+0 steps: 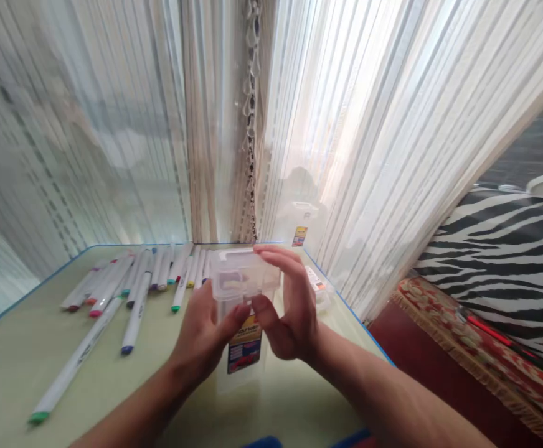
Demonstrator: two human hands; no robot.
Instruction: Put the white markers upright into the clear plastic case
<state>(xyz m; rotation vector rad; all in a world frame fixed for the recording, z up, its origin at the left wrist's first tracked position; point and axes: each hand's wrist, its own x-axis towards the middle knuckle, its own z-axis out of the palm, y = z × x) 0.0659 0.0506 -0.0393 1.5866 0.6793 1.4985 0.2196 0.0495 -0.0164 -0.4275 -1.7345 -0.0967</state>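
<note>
Upright in front of me is a clear plastic marker case (240, 298) with its lid (243, 264) on top and a yellow-and-blue label on its front. My left hand (208, 326) grips the case's left side, thumb across the front near the lid's edge. On the right side, my right hand (290, 298) curves round the lid, fingers over its top and thumb under the front latch area. Whether the lid is fully latched cannot be made out. Left of the case, several white markers (136, 311) with coloured caps lie on the pale green table (154, 398).
Behind my right hand lies another clear plastic container (318, 286). A clear case with a label (300, 233) shows at the table's back corner. String curtains (220, 124) hang along the back. To the right are a patterned rug (477, 348) and a zebra-striped surface (486, 249).
</note>
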